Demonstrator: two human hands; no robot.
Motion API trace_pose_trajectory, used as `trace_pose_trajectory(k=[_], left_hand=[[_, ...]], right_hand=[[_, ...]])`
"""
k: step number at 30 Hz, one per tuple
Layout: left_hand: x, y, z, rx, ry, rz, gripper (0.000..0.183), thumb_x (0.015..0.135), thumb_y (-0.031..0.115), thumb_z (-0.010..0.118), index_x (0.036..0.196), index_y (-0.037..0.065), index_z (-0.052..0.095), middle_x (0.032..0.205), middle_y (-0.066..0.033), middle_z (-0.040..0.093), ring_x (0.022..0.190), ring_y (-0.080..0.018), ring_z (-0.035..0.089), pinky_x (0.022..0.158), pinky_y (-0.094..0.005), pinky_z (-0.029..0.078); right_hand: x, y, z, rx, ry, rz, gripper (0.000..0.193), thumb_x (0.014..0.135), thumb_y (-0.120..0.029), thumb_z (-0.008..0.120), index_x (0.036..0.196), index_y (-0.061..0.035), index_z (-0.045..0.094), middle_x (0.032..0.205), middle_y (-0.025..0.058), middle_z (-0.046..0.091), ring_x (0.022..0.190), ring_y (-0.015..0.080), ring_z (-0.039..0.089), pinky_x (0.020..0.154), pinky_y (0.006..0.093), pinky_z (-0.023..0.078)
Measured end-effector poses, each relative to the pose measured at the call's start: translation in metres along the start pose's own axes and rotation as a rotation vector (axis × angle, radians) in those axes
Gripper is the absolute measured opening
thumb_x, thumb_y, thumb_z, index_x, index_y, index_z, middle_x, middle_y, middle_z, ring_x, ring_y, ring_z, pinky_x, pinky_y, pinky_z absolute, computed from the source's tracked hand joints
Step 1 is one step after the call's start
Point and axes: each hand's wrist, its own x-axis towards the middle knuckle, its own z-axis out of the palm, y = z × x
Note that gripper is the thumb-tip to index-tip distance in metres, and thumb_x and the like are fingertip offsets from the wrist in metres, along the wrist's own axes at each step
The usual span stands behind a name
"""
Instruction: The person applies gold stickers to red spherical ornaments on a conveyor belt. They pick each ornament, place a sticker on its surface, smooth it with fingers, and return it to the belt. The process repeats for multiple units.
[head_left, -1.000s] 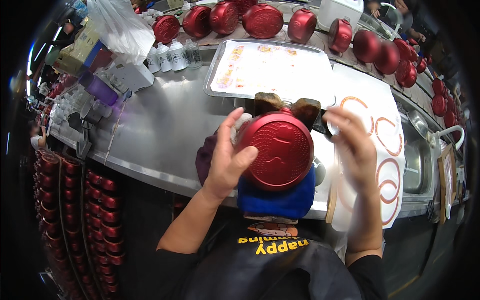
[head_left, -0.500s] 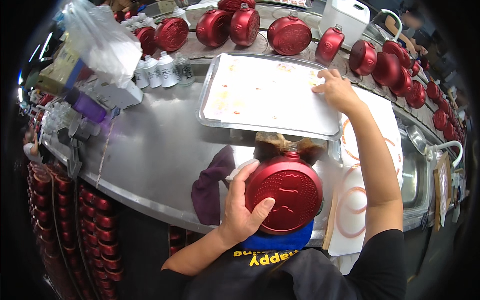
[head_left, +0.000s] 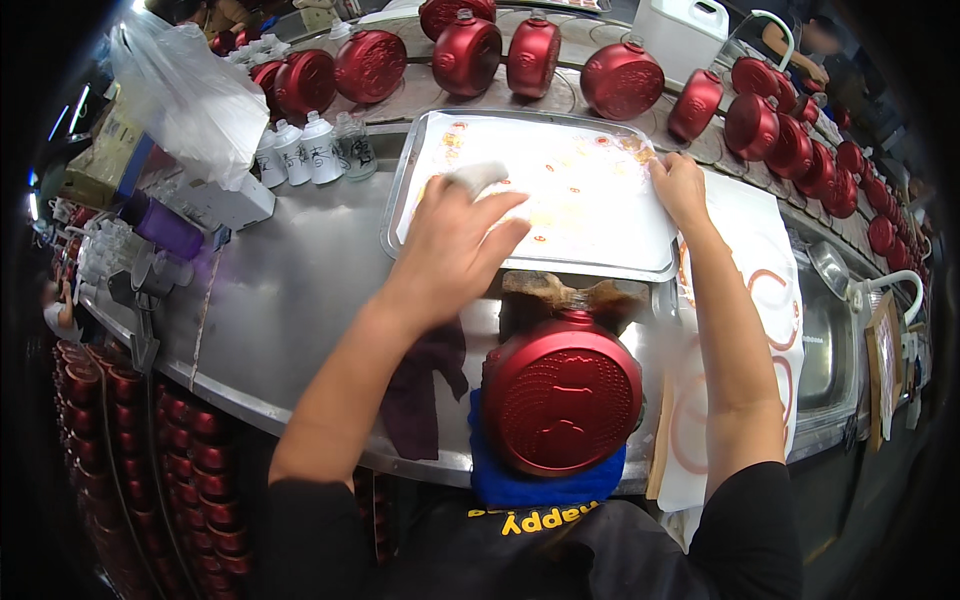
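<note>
A round red bottle (head_left: pixel 565 400) with an embossed face lies on a folded blue cloth (head_left: pixel 500 485), its neck resting in a notched brown block (head_left: pixel 535 288). Beyond it is a metal tray (head_left: pixel 395 205) lined with white and dotted with small red and yellow decals (head_left: pixel 540 239). Over the tray's left part is my left hand (head_left: pixel 450 240), blurred, with a white cloth (head_left: pixel 482 178) at its fingers while thumb and index stand apart. At the tray's right edge my right hand (head_left: pixel 680 190) is closed, apparently pinching a glossy clear film (head_left: pixel 632 150).
A dark purple cloth (head_left: pixel 430 385) lies left of the bottle. More red bottles (head_left: pixel 620 80) stand on a conveyor (head_left: pixel 420 85) behind the tray. White bottles (head_left: pixel 320 150) and a purple container (head_left: pixel 165 225) are at left; a marked white sheet (head_left: pixel 745 300) and sink (head_left: pixel 825 350) at right.
My left hand has left the bottle and moved up over the tray with the white cloth. My right hand stays at the tray's right edge. The conveyor bottles have shifted right in view.
</note>
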Motion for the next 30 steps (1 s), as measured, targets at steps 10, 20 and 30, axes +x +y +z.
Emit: trace_pose_trajectory(k=[10,20,30], left_hand=[[0.120,-0.035,0.051,0.697,-0.547,-0.147,0.049,0.102,0.048,0.054,0.144,0.026,0.065,0.141,-0.0222,0.062,0.149,-0.0467,0.034,0.116,-0.0598,0.029],[0.142,-0.006,0.108,0.399,-0.504,0.047,0.056,0.101,0.054,0.052,0.149,0.029,0.061,0.140,-0.0217,0.063,0.153,-0.0470,0.028,0.118,-0.0631,0.025],[0.145,-0.011,0.078,0.037,0.094,0.186,0.039,0.093,0.041,0.068,0.123,0.019,0.075,0.129,-0.0224,0.066,0.148,-0.0492,0.032,0.117,-0.0625,0.028]], right_hand=[[-0.001,-0.001,-0.002,0.028,0.197,-0.188,0.009,0.089,-0.009,0.070,0.094,-0.0032,0.074,0.112,0.0144,0.068,0.112,0.0392,0.058,0.099,0.0466,0.050],[0.004,-0.010,-0.012,0.039,0.250,-0.397,0.007,0.090,-0.005,0.071,0.096,-0.0012,0.071,0.120,0.0152,0.068,0.117,0.0385,0.058,0.102,0.0456,0.048],[0.012,-0.050,-0.086,-0.063,0.157,-0.772,0.009,0.087,-0.006,0.074,0.090,-0.0059,0.067,0.131,0.0084,0.062,0.123,0.0337,0.059,0.087,0.0462,0.056]])
